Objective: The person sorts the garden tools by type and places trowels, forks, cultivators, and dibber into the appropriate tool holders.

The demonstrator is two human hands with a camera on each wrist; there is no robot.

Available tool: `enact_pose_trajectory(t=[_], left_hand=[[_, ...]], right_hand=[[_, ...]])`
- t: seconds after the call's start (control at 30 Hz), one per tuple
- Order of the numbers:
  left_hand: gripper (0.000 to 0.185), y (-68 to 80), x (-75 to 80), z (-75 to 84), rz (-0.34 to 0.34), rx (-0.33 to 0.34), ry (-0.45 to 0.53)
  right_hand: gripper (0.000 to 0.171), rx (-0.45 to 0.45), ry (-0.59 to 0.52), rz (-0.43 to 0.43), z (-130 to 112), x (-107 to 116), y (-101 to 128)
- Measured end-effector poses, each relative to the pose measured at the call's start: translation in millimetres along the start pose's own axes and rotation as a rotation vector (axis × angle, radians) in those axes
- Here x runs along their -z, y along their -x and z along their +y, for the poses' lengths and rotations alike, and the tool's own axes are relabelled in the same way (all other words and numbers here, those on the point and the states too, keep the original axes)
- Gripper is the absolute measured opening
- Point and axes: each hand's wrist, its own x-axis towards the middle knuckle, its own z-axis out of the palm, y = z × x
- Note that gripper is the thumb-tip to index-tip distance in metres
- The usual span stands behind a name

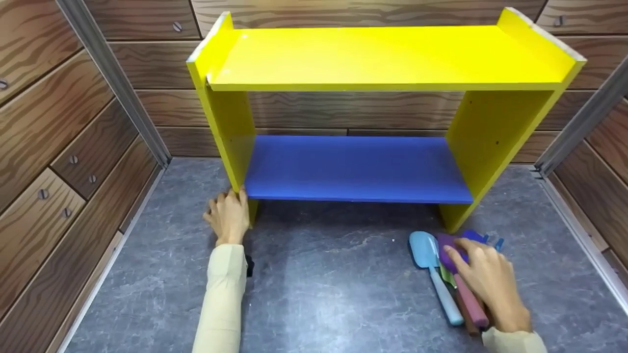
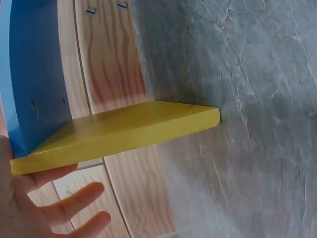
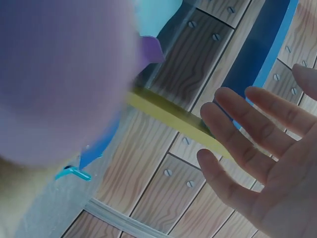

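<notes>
The left hand (image 1: 229,215) gripped the shelf's (image 1: 360,166) left edge. Seemingly reaching for tools (image 1: 468,299), the spread, empty right hand (image 1: 489,274) needed to curl.

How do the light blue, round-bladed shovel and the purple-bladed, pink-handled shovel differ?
The light blue shovel is light blue on blade and handle alike; the purple-bladed shovel has a pink handle. In the head view, the right hand partly covers the purple-bladed shovel, while the light blue shovel lies uncovered. Both point their blades toward the yellow-and-blue shelf unit.
</notes>
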Motion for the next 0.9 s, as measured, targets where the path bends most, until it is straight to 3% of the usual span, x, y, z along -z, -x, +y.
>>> enact_pose_trajectory(t=[0.3, 0.53, 0.9], left_hand=[[0.055, 4.2, 0.7, 3.7, -0.069, 0.053, 0.023], [0.056, -1.9, 6.4, 5.3, -0.073, 0.057, 0.036], [0.056, 3.8, 4.1, 6.4, -0.104, 0.081, 0.045]], right_hand=[[0.036, -0.041, 0.040, -0.066, 7, -4, 13], [0.029, -0.011, 0.057, -0.108, 11, -14, 22], [0.033, -0.139, 0.071, -0.174, 26, -11, 44]])
